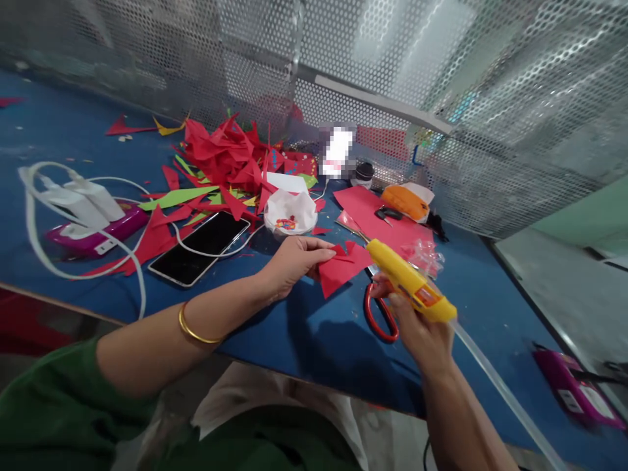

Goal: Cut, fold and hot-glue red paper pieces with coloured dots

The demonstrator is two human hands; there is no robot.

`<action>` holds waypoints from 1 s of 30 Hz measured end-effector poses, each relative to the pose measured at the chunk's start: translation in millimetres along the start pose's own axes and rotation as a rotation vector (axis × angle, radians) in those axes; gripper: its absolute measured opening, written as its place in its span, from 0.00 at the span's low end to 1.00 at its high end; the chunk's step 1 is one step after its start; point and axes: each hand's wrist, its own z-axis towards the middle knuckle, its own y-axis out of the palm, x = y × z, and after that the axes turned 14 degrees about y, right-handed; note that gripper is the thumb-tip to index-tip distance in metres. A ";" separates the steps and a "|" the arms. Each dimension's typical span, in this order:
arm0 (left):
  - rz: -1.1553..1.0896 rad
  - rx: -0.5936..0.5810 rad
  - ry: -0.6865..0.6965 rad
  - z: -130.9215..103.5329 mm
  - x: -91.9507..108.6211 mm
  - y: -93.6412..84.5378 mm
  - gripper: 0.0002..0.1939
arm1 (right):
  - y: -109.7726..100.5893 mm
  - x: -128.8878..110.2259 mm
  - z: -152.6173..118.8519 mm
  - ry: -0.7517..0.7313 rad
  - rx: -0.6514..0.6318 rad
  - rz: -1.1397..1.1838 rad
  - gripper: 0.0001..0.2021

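My left hand (pixel 297 265) pinches a folded piece of red paper (pixel 338 271) between thumb and fingers, just above the blue table. My right hand (pixel 417 320) is wrapped round a yellow glue gun (pixel 409 278), whose nozzle points up and left, close to the paper's upper right corner. A long clear glue stick (pixel 505 392) sticks out of the gun's back end. Red-handled scissors (pixel 380 320) lie under and beside my right hand, their blades partly hidden. A white-lined bowl (pixel 289 212) with small coloured bits stands just beyond my left hand.
Red and green paper scraps (pixel 226 154) pile up at the back left. Nearer lie a black-screened phone (pixel 201 248), white cables and chargers (pixel 88 203) on a purple power strip (pixel 98 232). Red sheets (pixel 363 206) and an orange item (pixel 405 203) lie behind the gun. Perforated metal (pixel 255 59) borders the table.
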 end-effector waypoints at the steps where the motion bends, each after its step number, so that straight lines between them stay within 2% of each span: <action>1: -0.006 -0.003 -0.005 -0.4 -0.2 0.3 0.03 | 0.1 0.6 -1.3 -0.006 -0.005 -0.031 0.10; 13: 0.002 0.004 -0.026 -0.4 -0.4 0.8 0.06 | 4.1 -4.9 -1.0 -0.085 0.031 -0.339 0.14; 20: 0.023 0.000 -0.002 -1.8 0.9 1.1 0.04 | 6.6 -3.8 0.7 -0.066 0.007 -0.336 0.16; 30: 0.075 -0.025 0.000 -3.5 3.6 2.5 0.05 | 6.1 5.9 0.1 -0.077 0.005 -0.344 0.10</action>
